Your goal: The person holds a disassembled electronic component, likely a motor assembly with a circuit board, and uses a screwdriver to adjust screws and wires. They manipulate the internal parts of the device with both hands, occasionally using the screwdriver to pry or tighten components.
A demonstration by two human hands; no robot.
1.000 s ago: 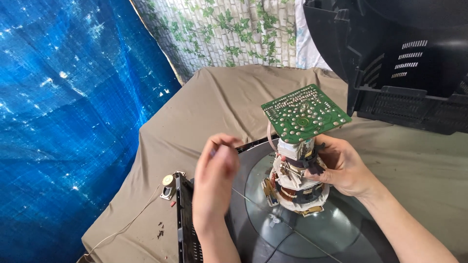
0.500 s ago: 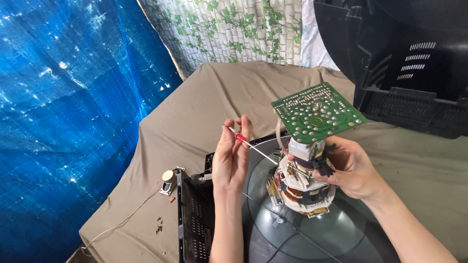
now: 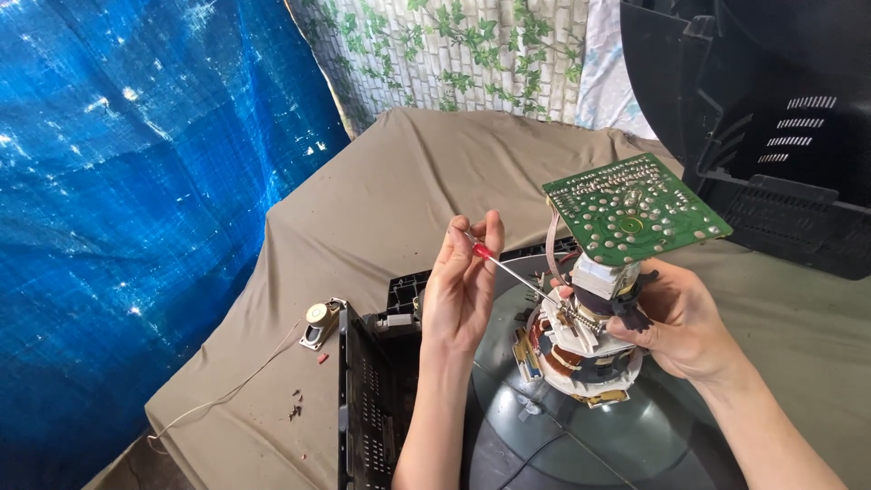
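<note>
My left hand [image 3: 464,283] holds a thin screwdriver [image 3: 517,272] with a red handle, its tip resting at the neck of a picture tube [image 3: 544,426]. My right hand [image 3: 679,318] grips the white and copper deflection yoke [image 3: 585,349] on that neck. A green circuit board [image 3: 635,207] sits tilted on top of the neck, solder side up. The grey tube lies face down in a black television front frame [image 3: 367,399].
A black television back shell [image 3: 771,127] stands at the upper right on the tan cloth [image 3: 399,181]. A small speaker [image 3: 318,319] with a thin wire lies left of the frame. A blue tarp [image 3: 118,181] hangs on the left.
My left hand rose from the tube's left side, picked up the screwdriver and brought its tip to the yoke. My right hand stayed on the yoke.
</note>
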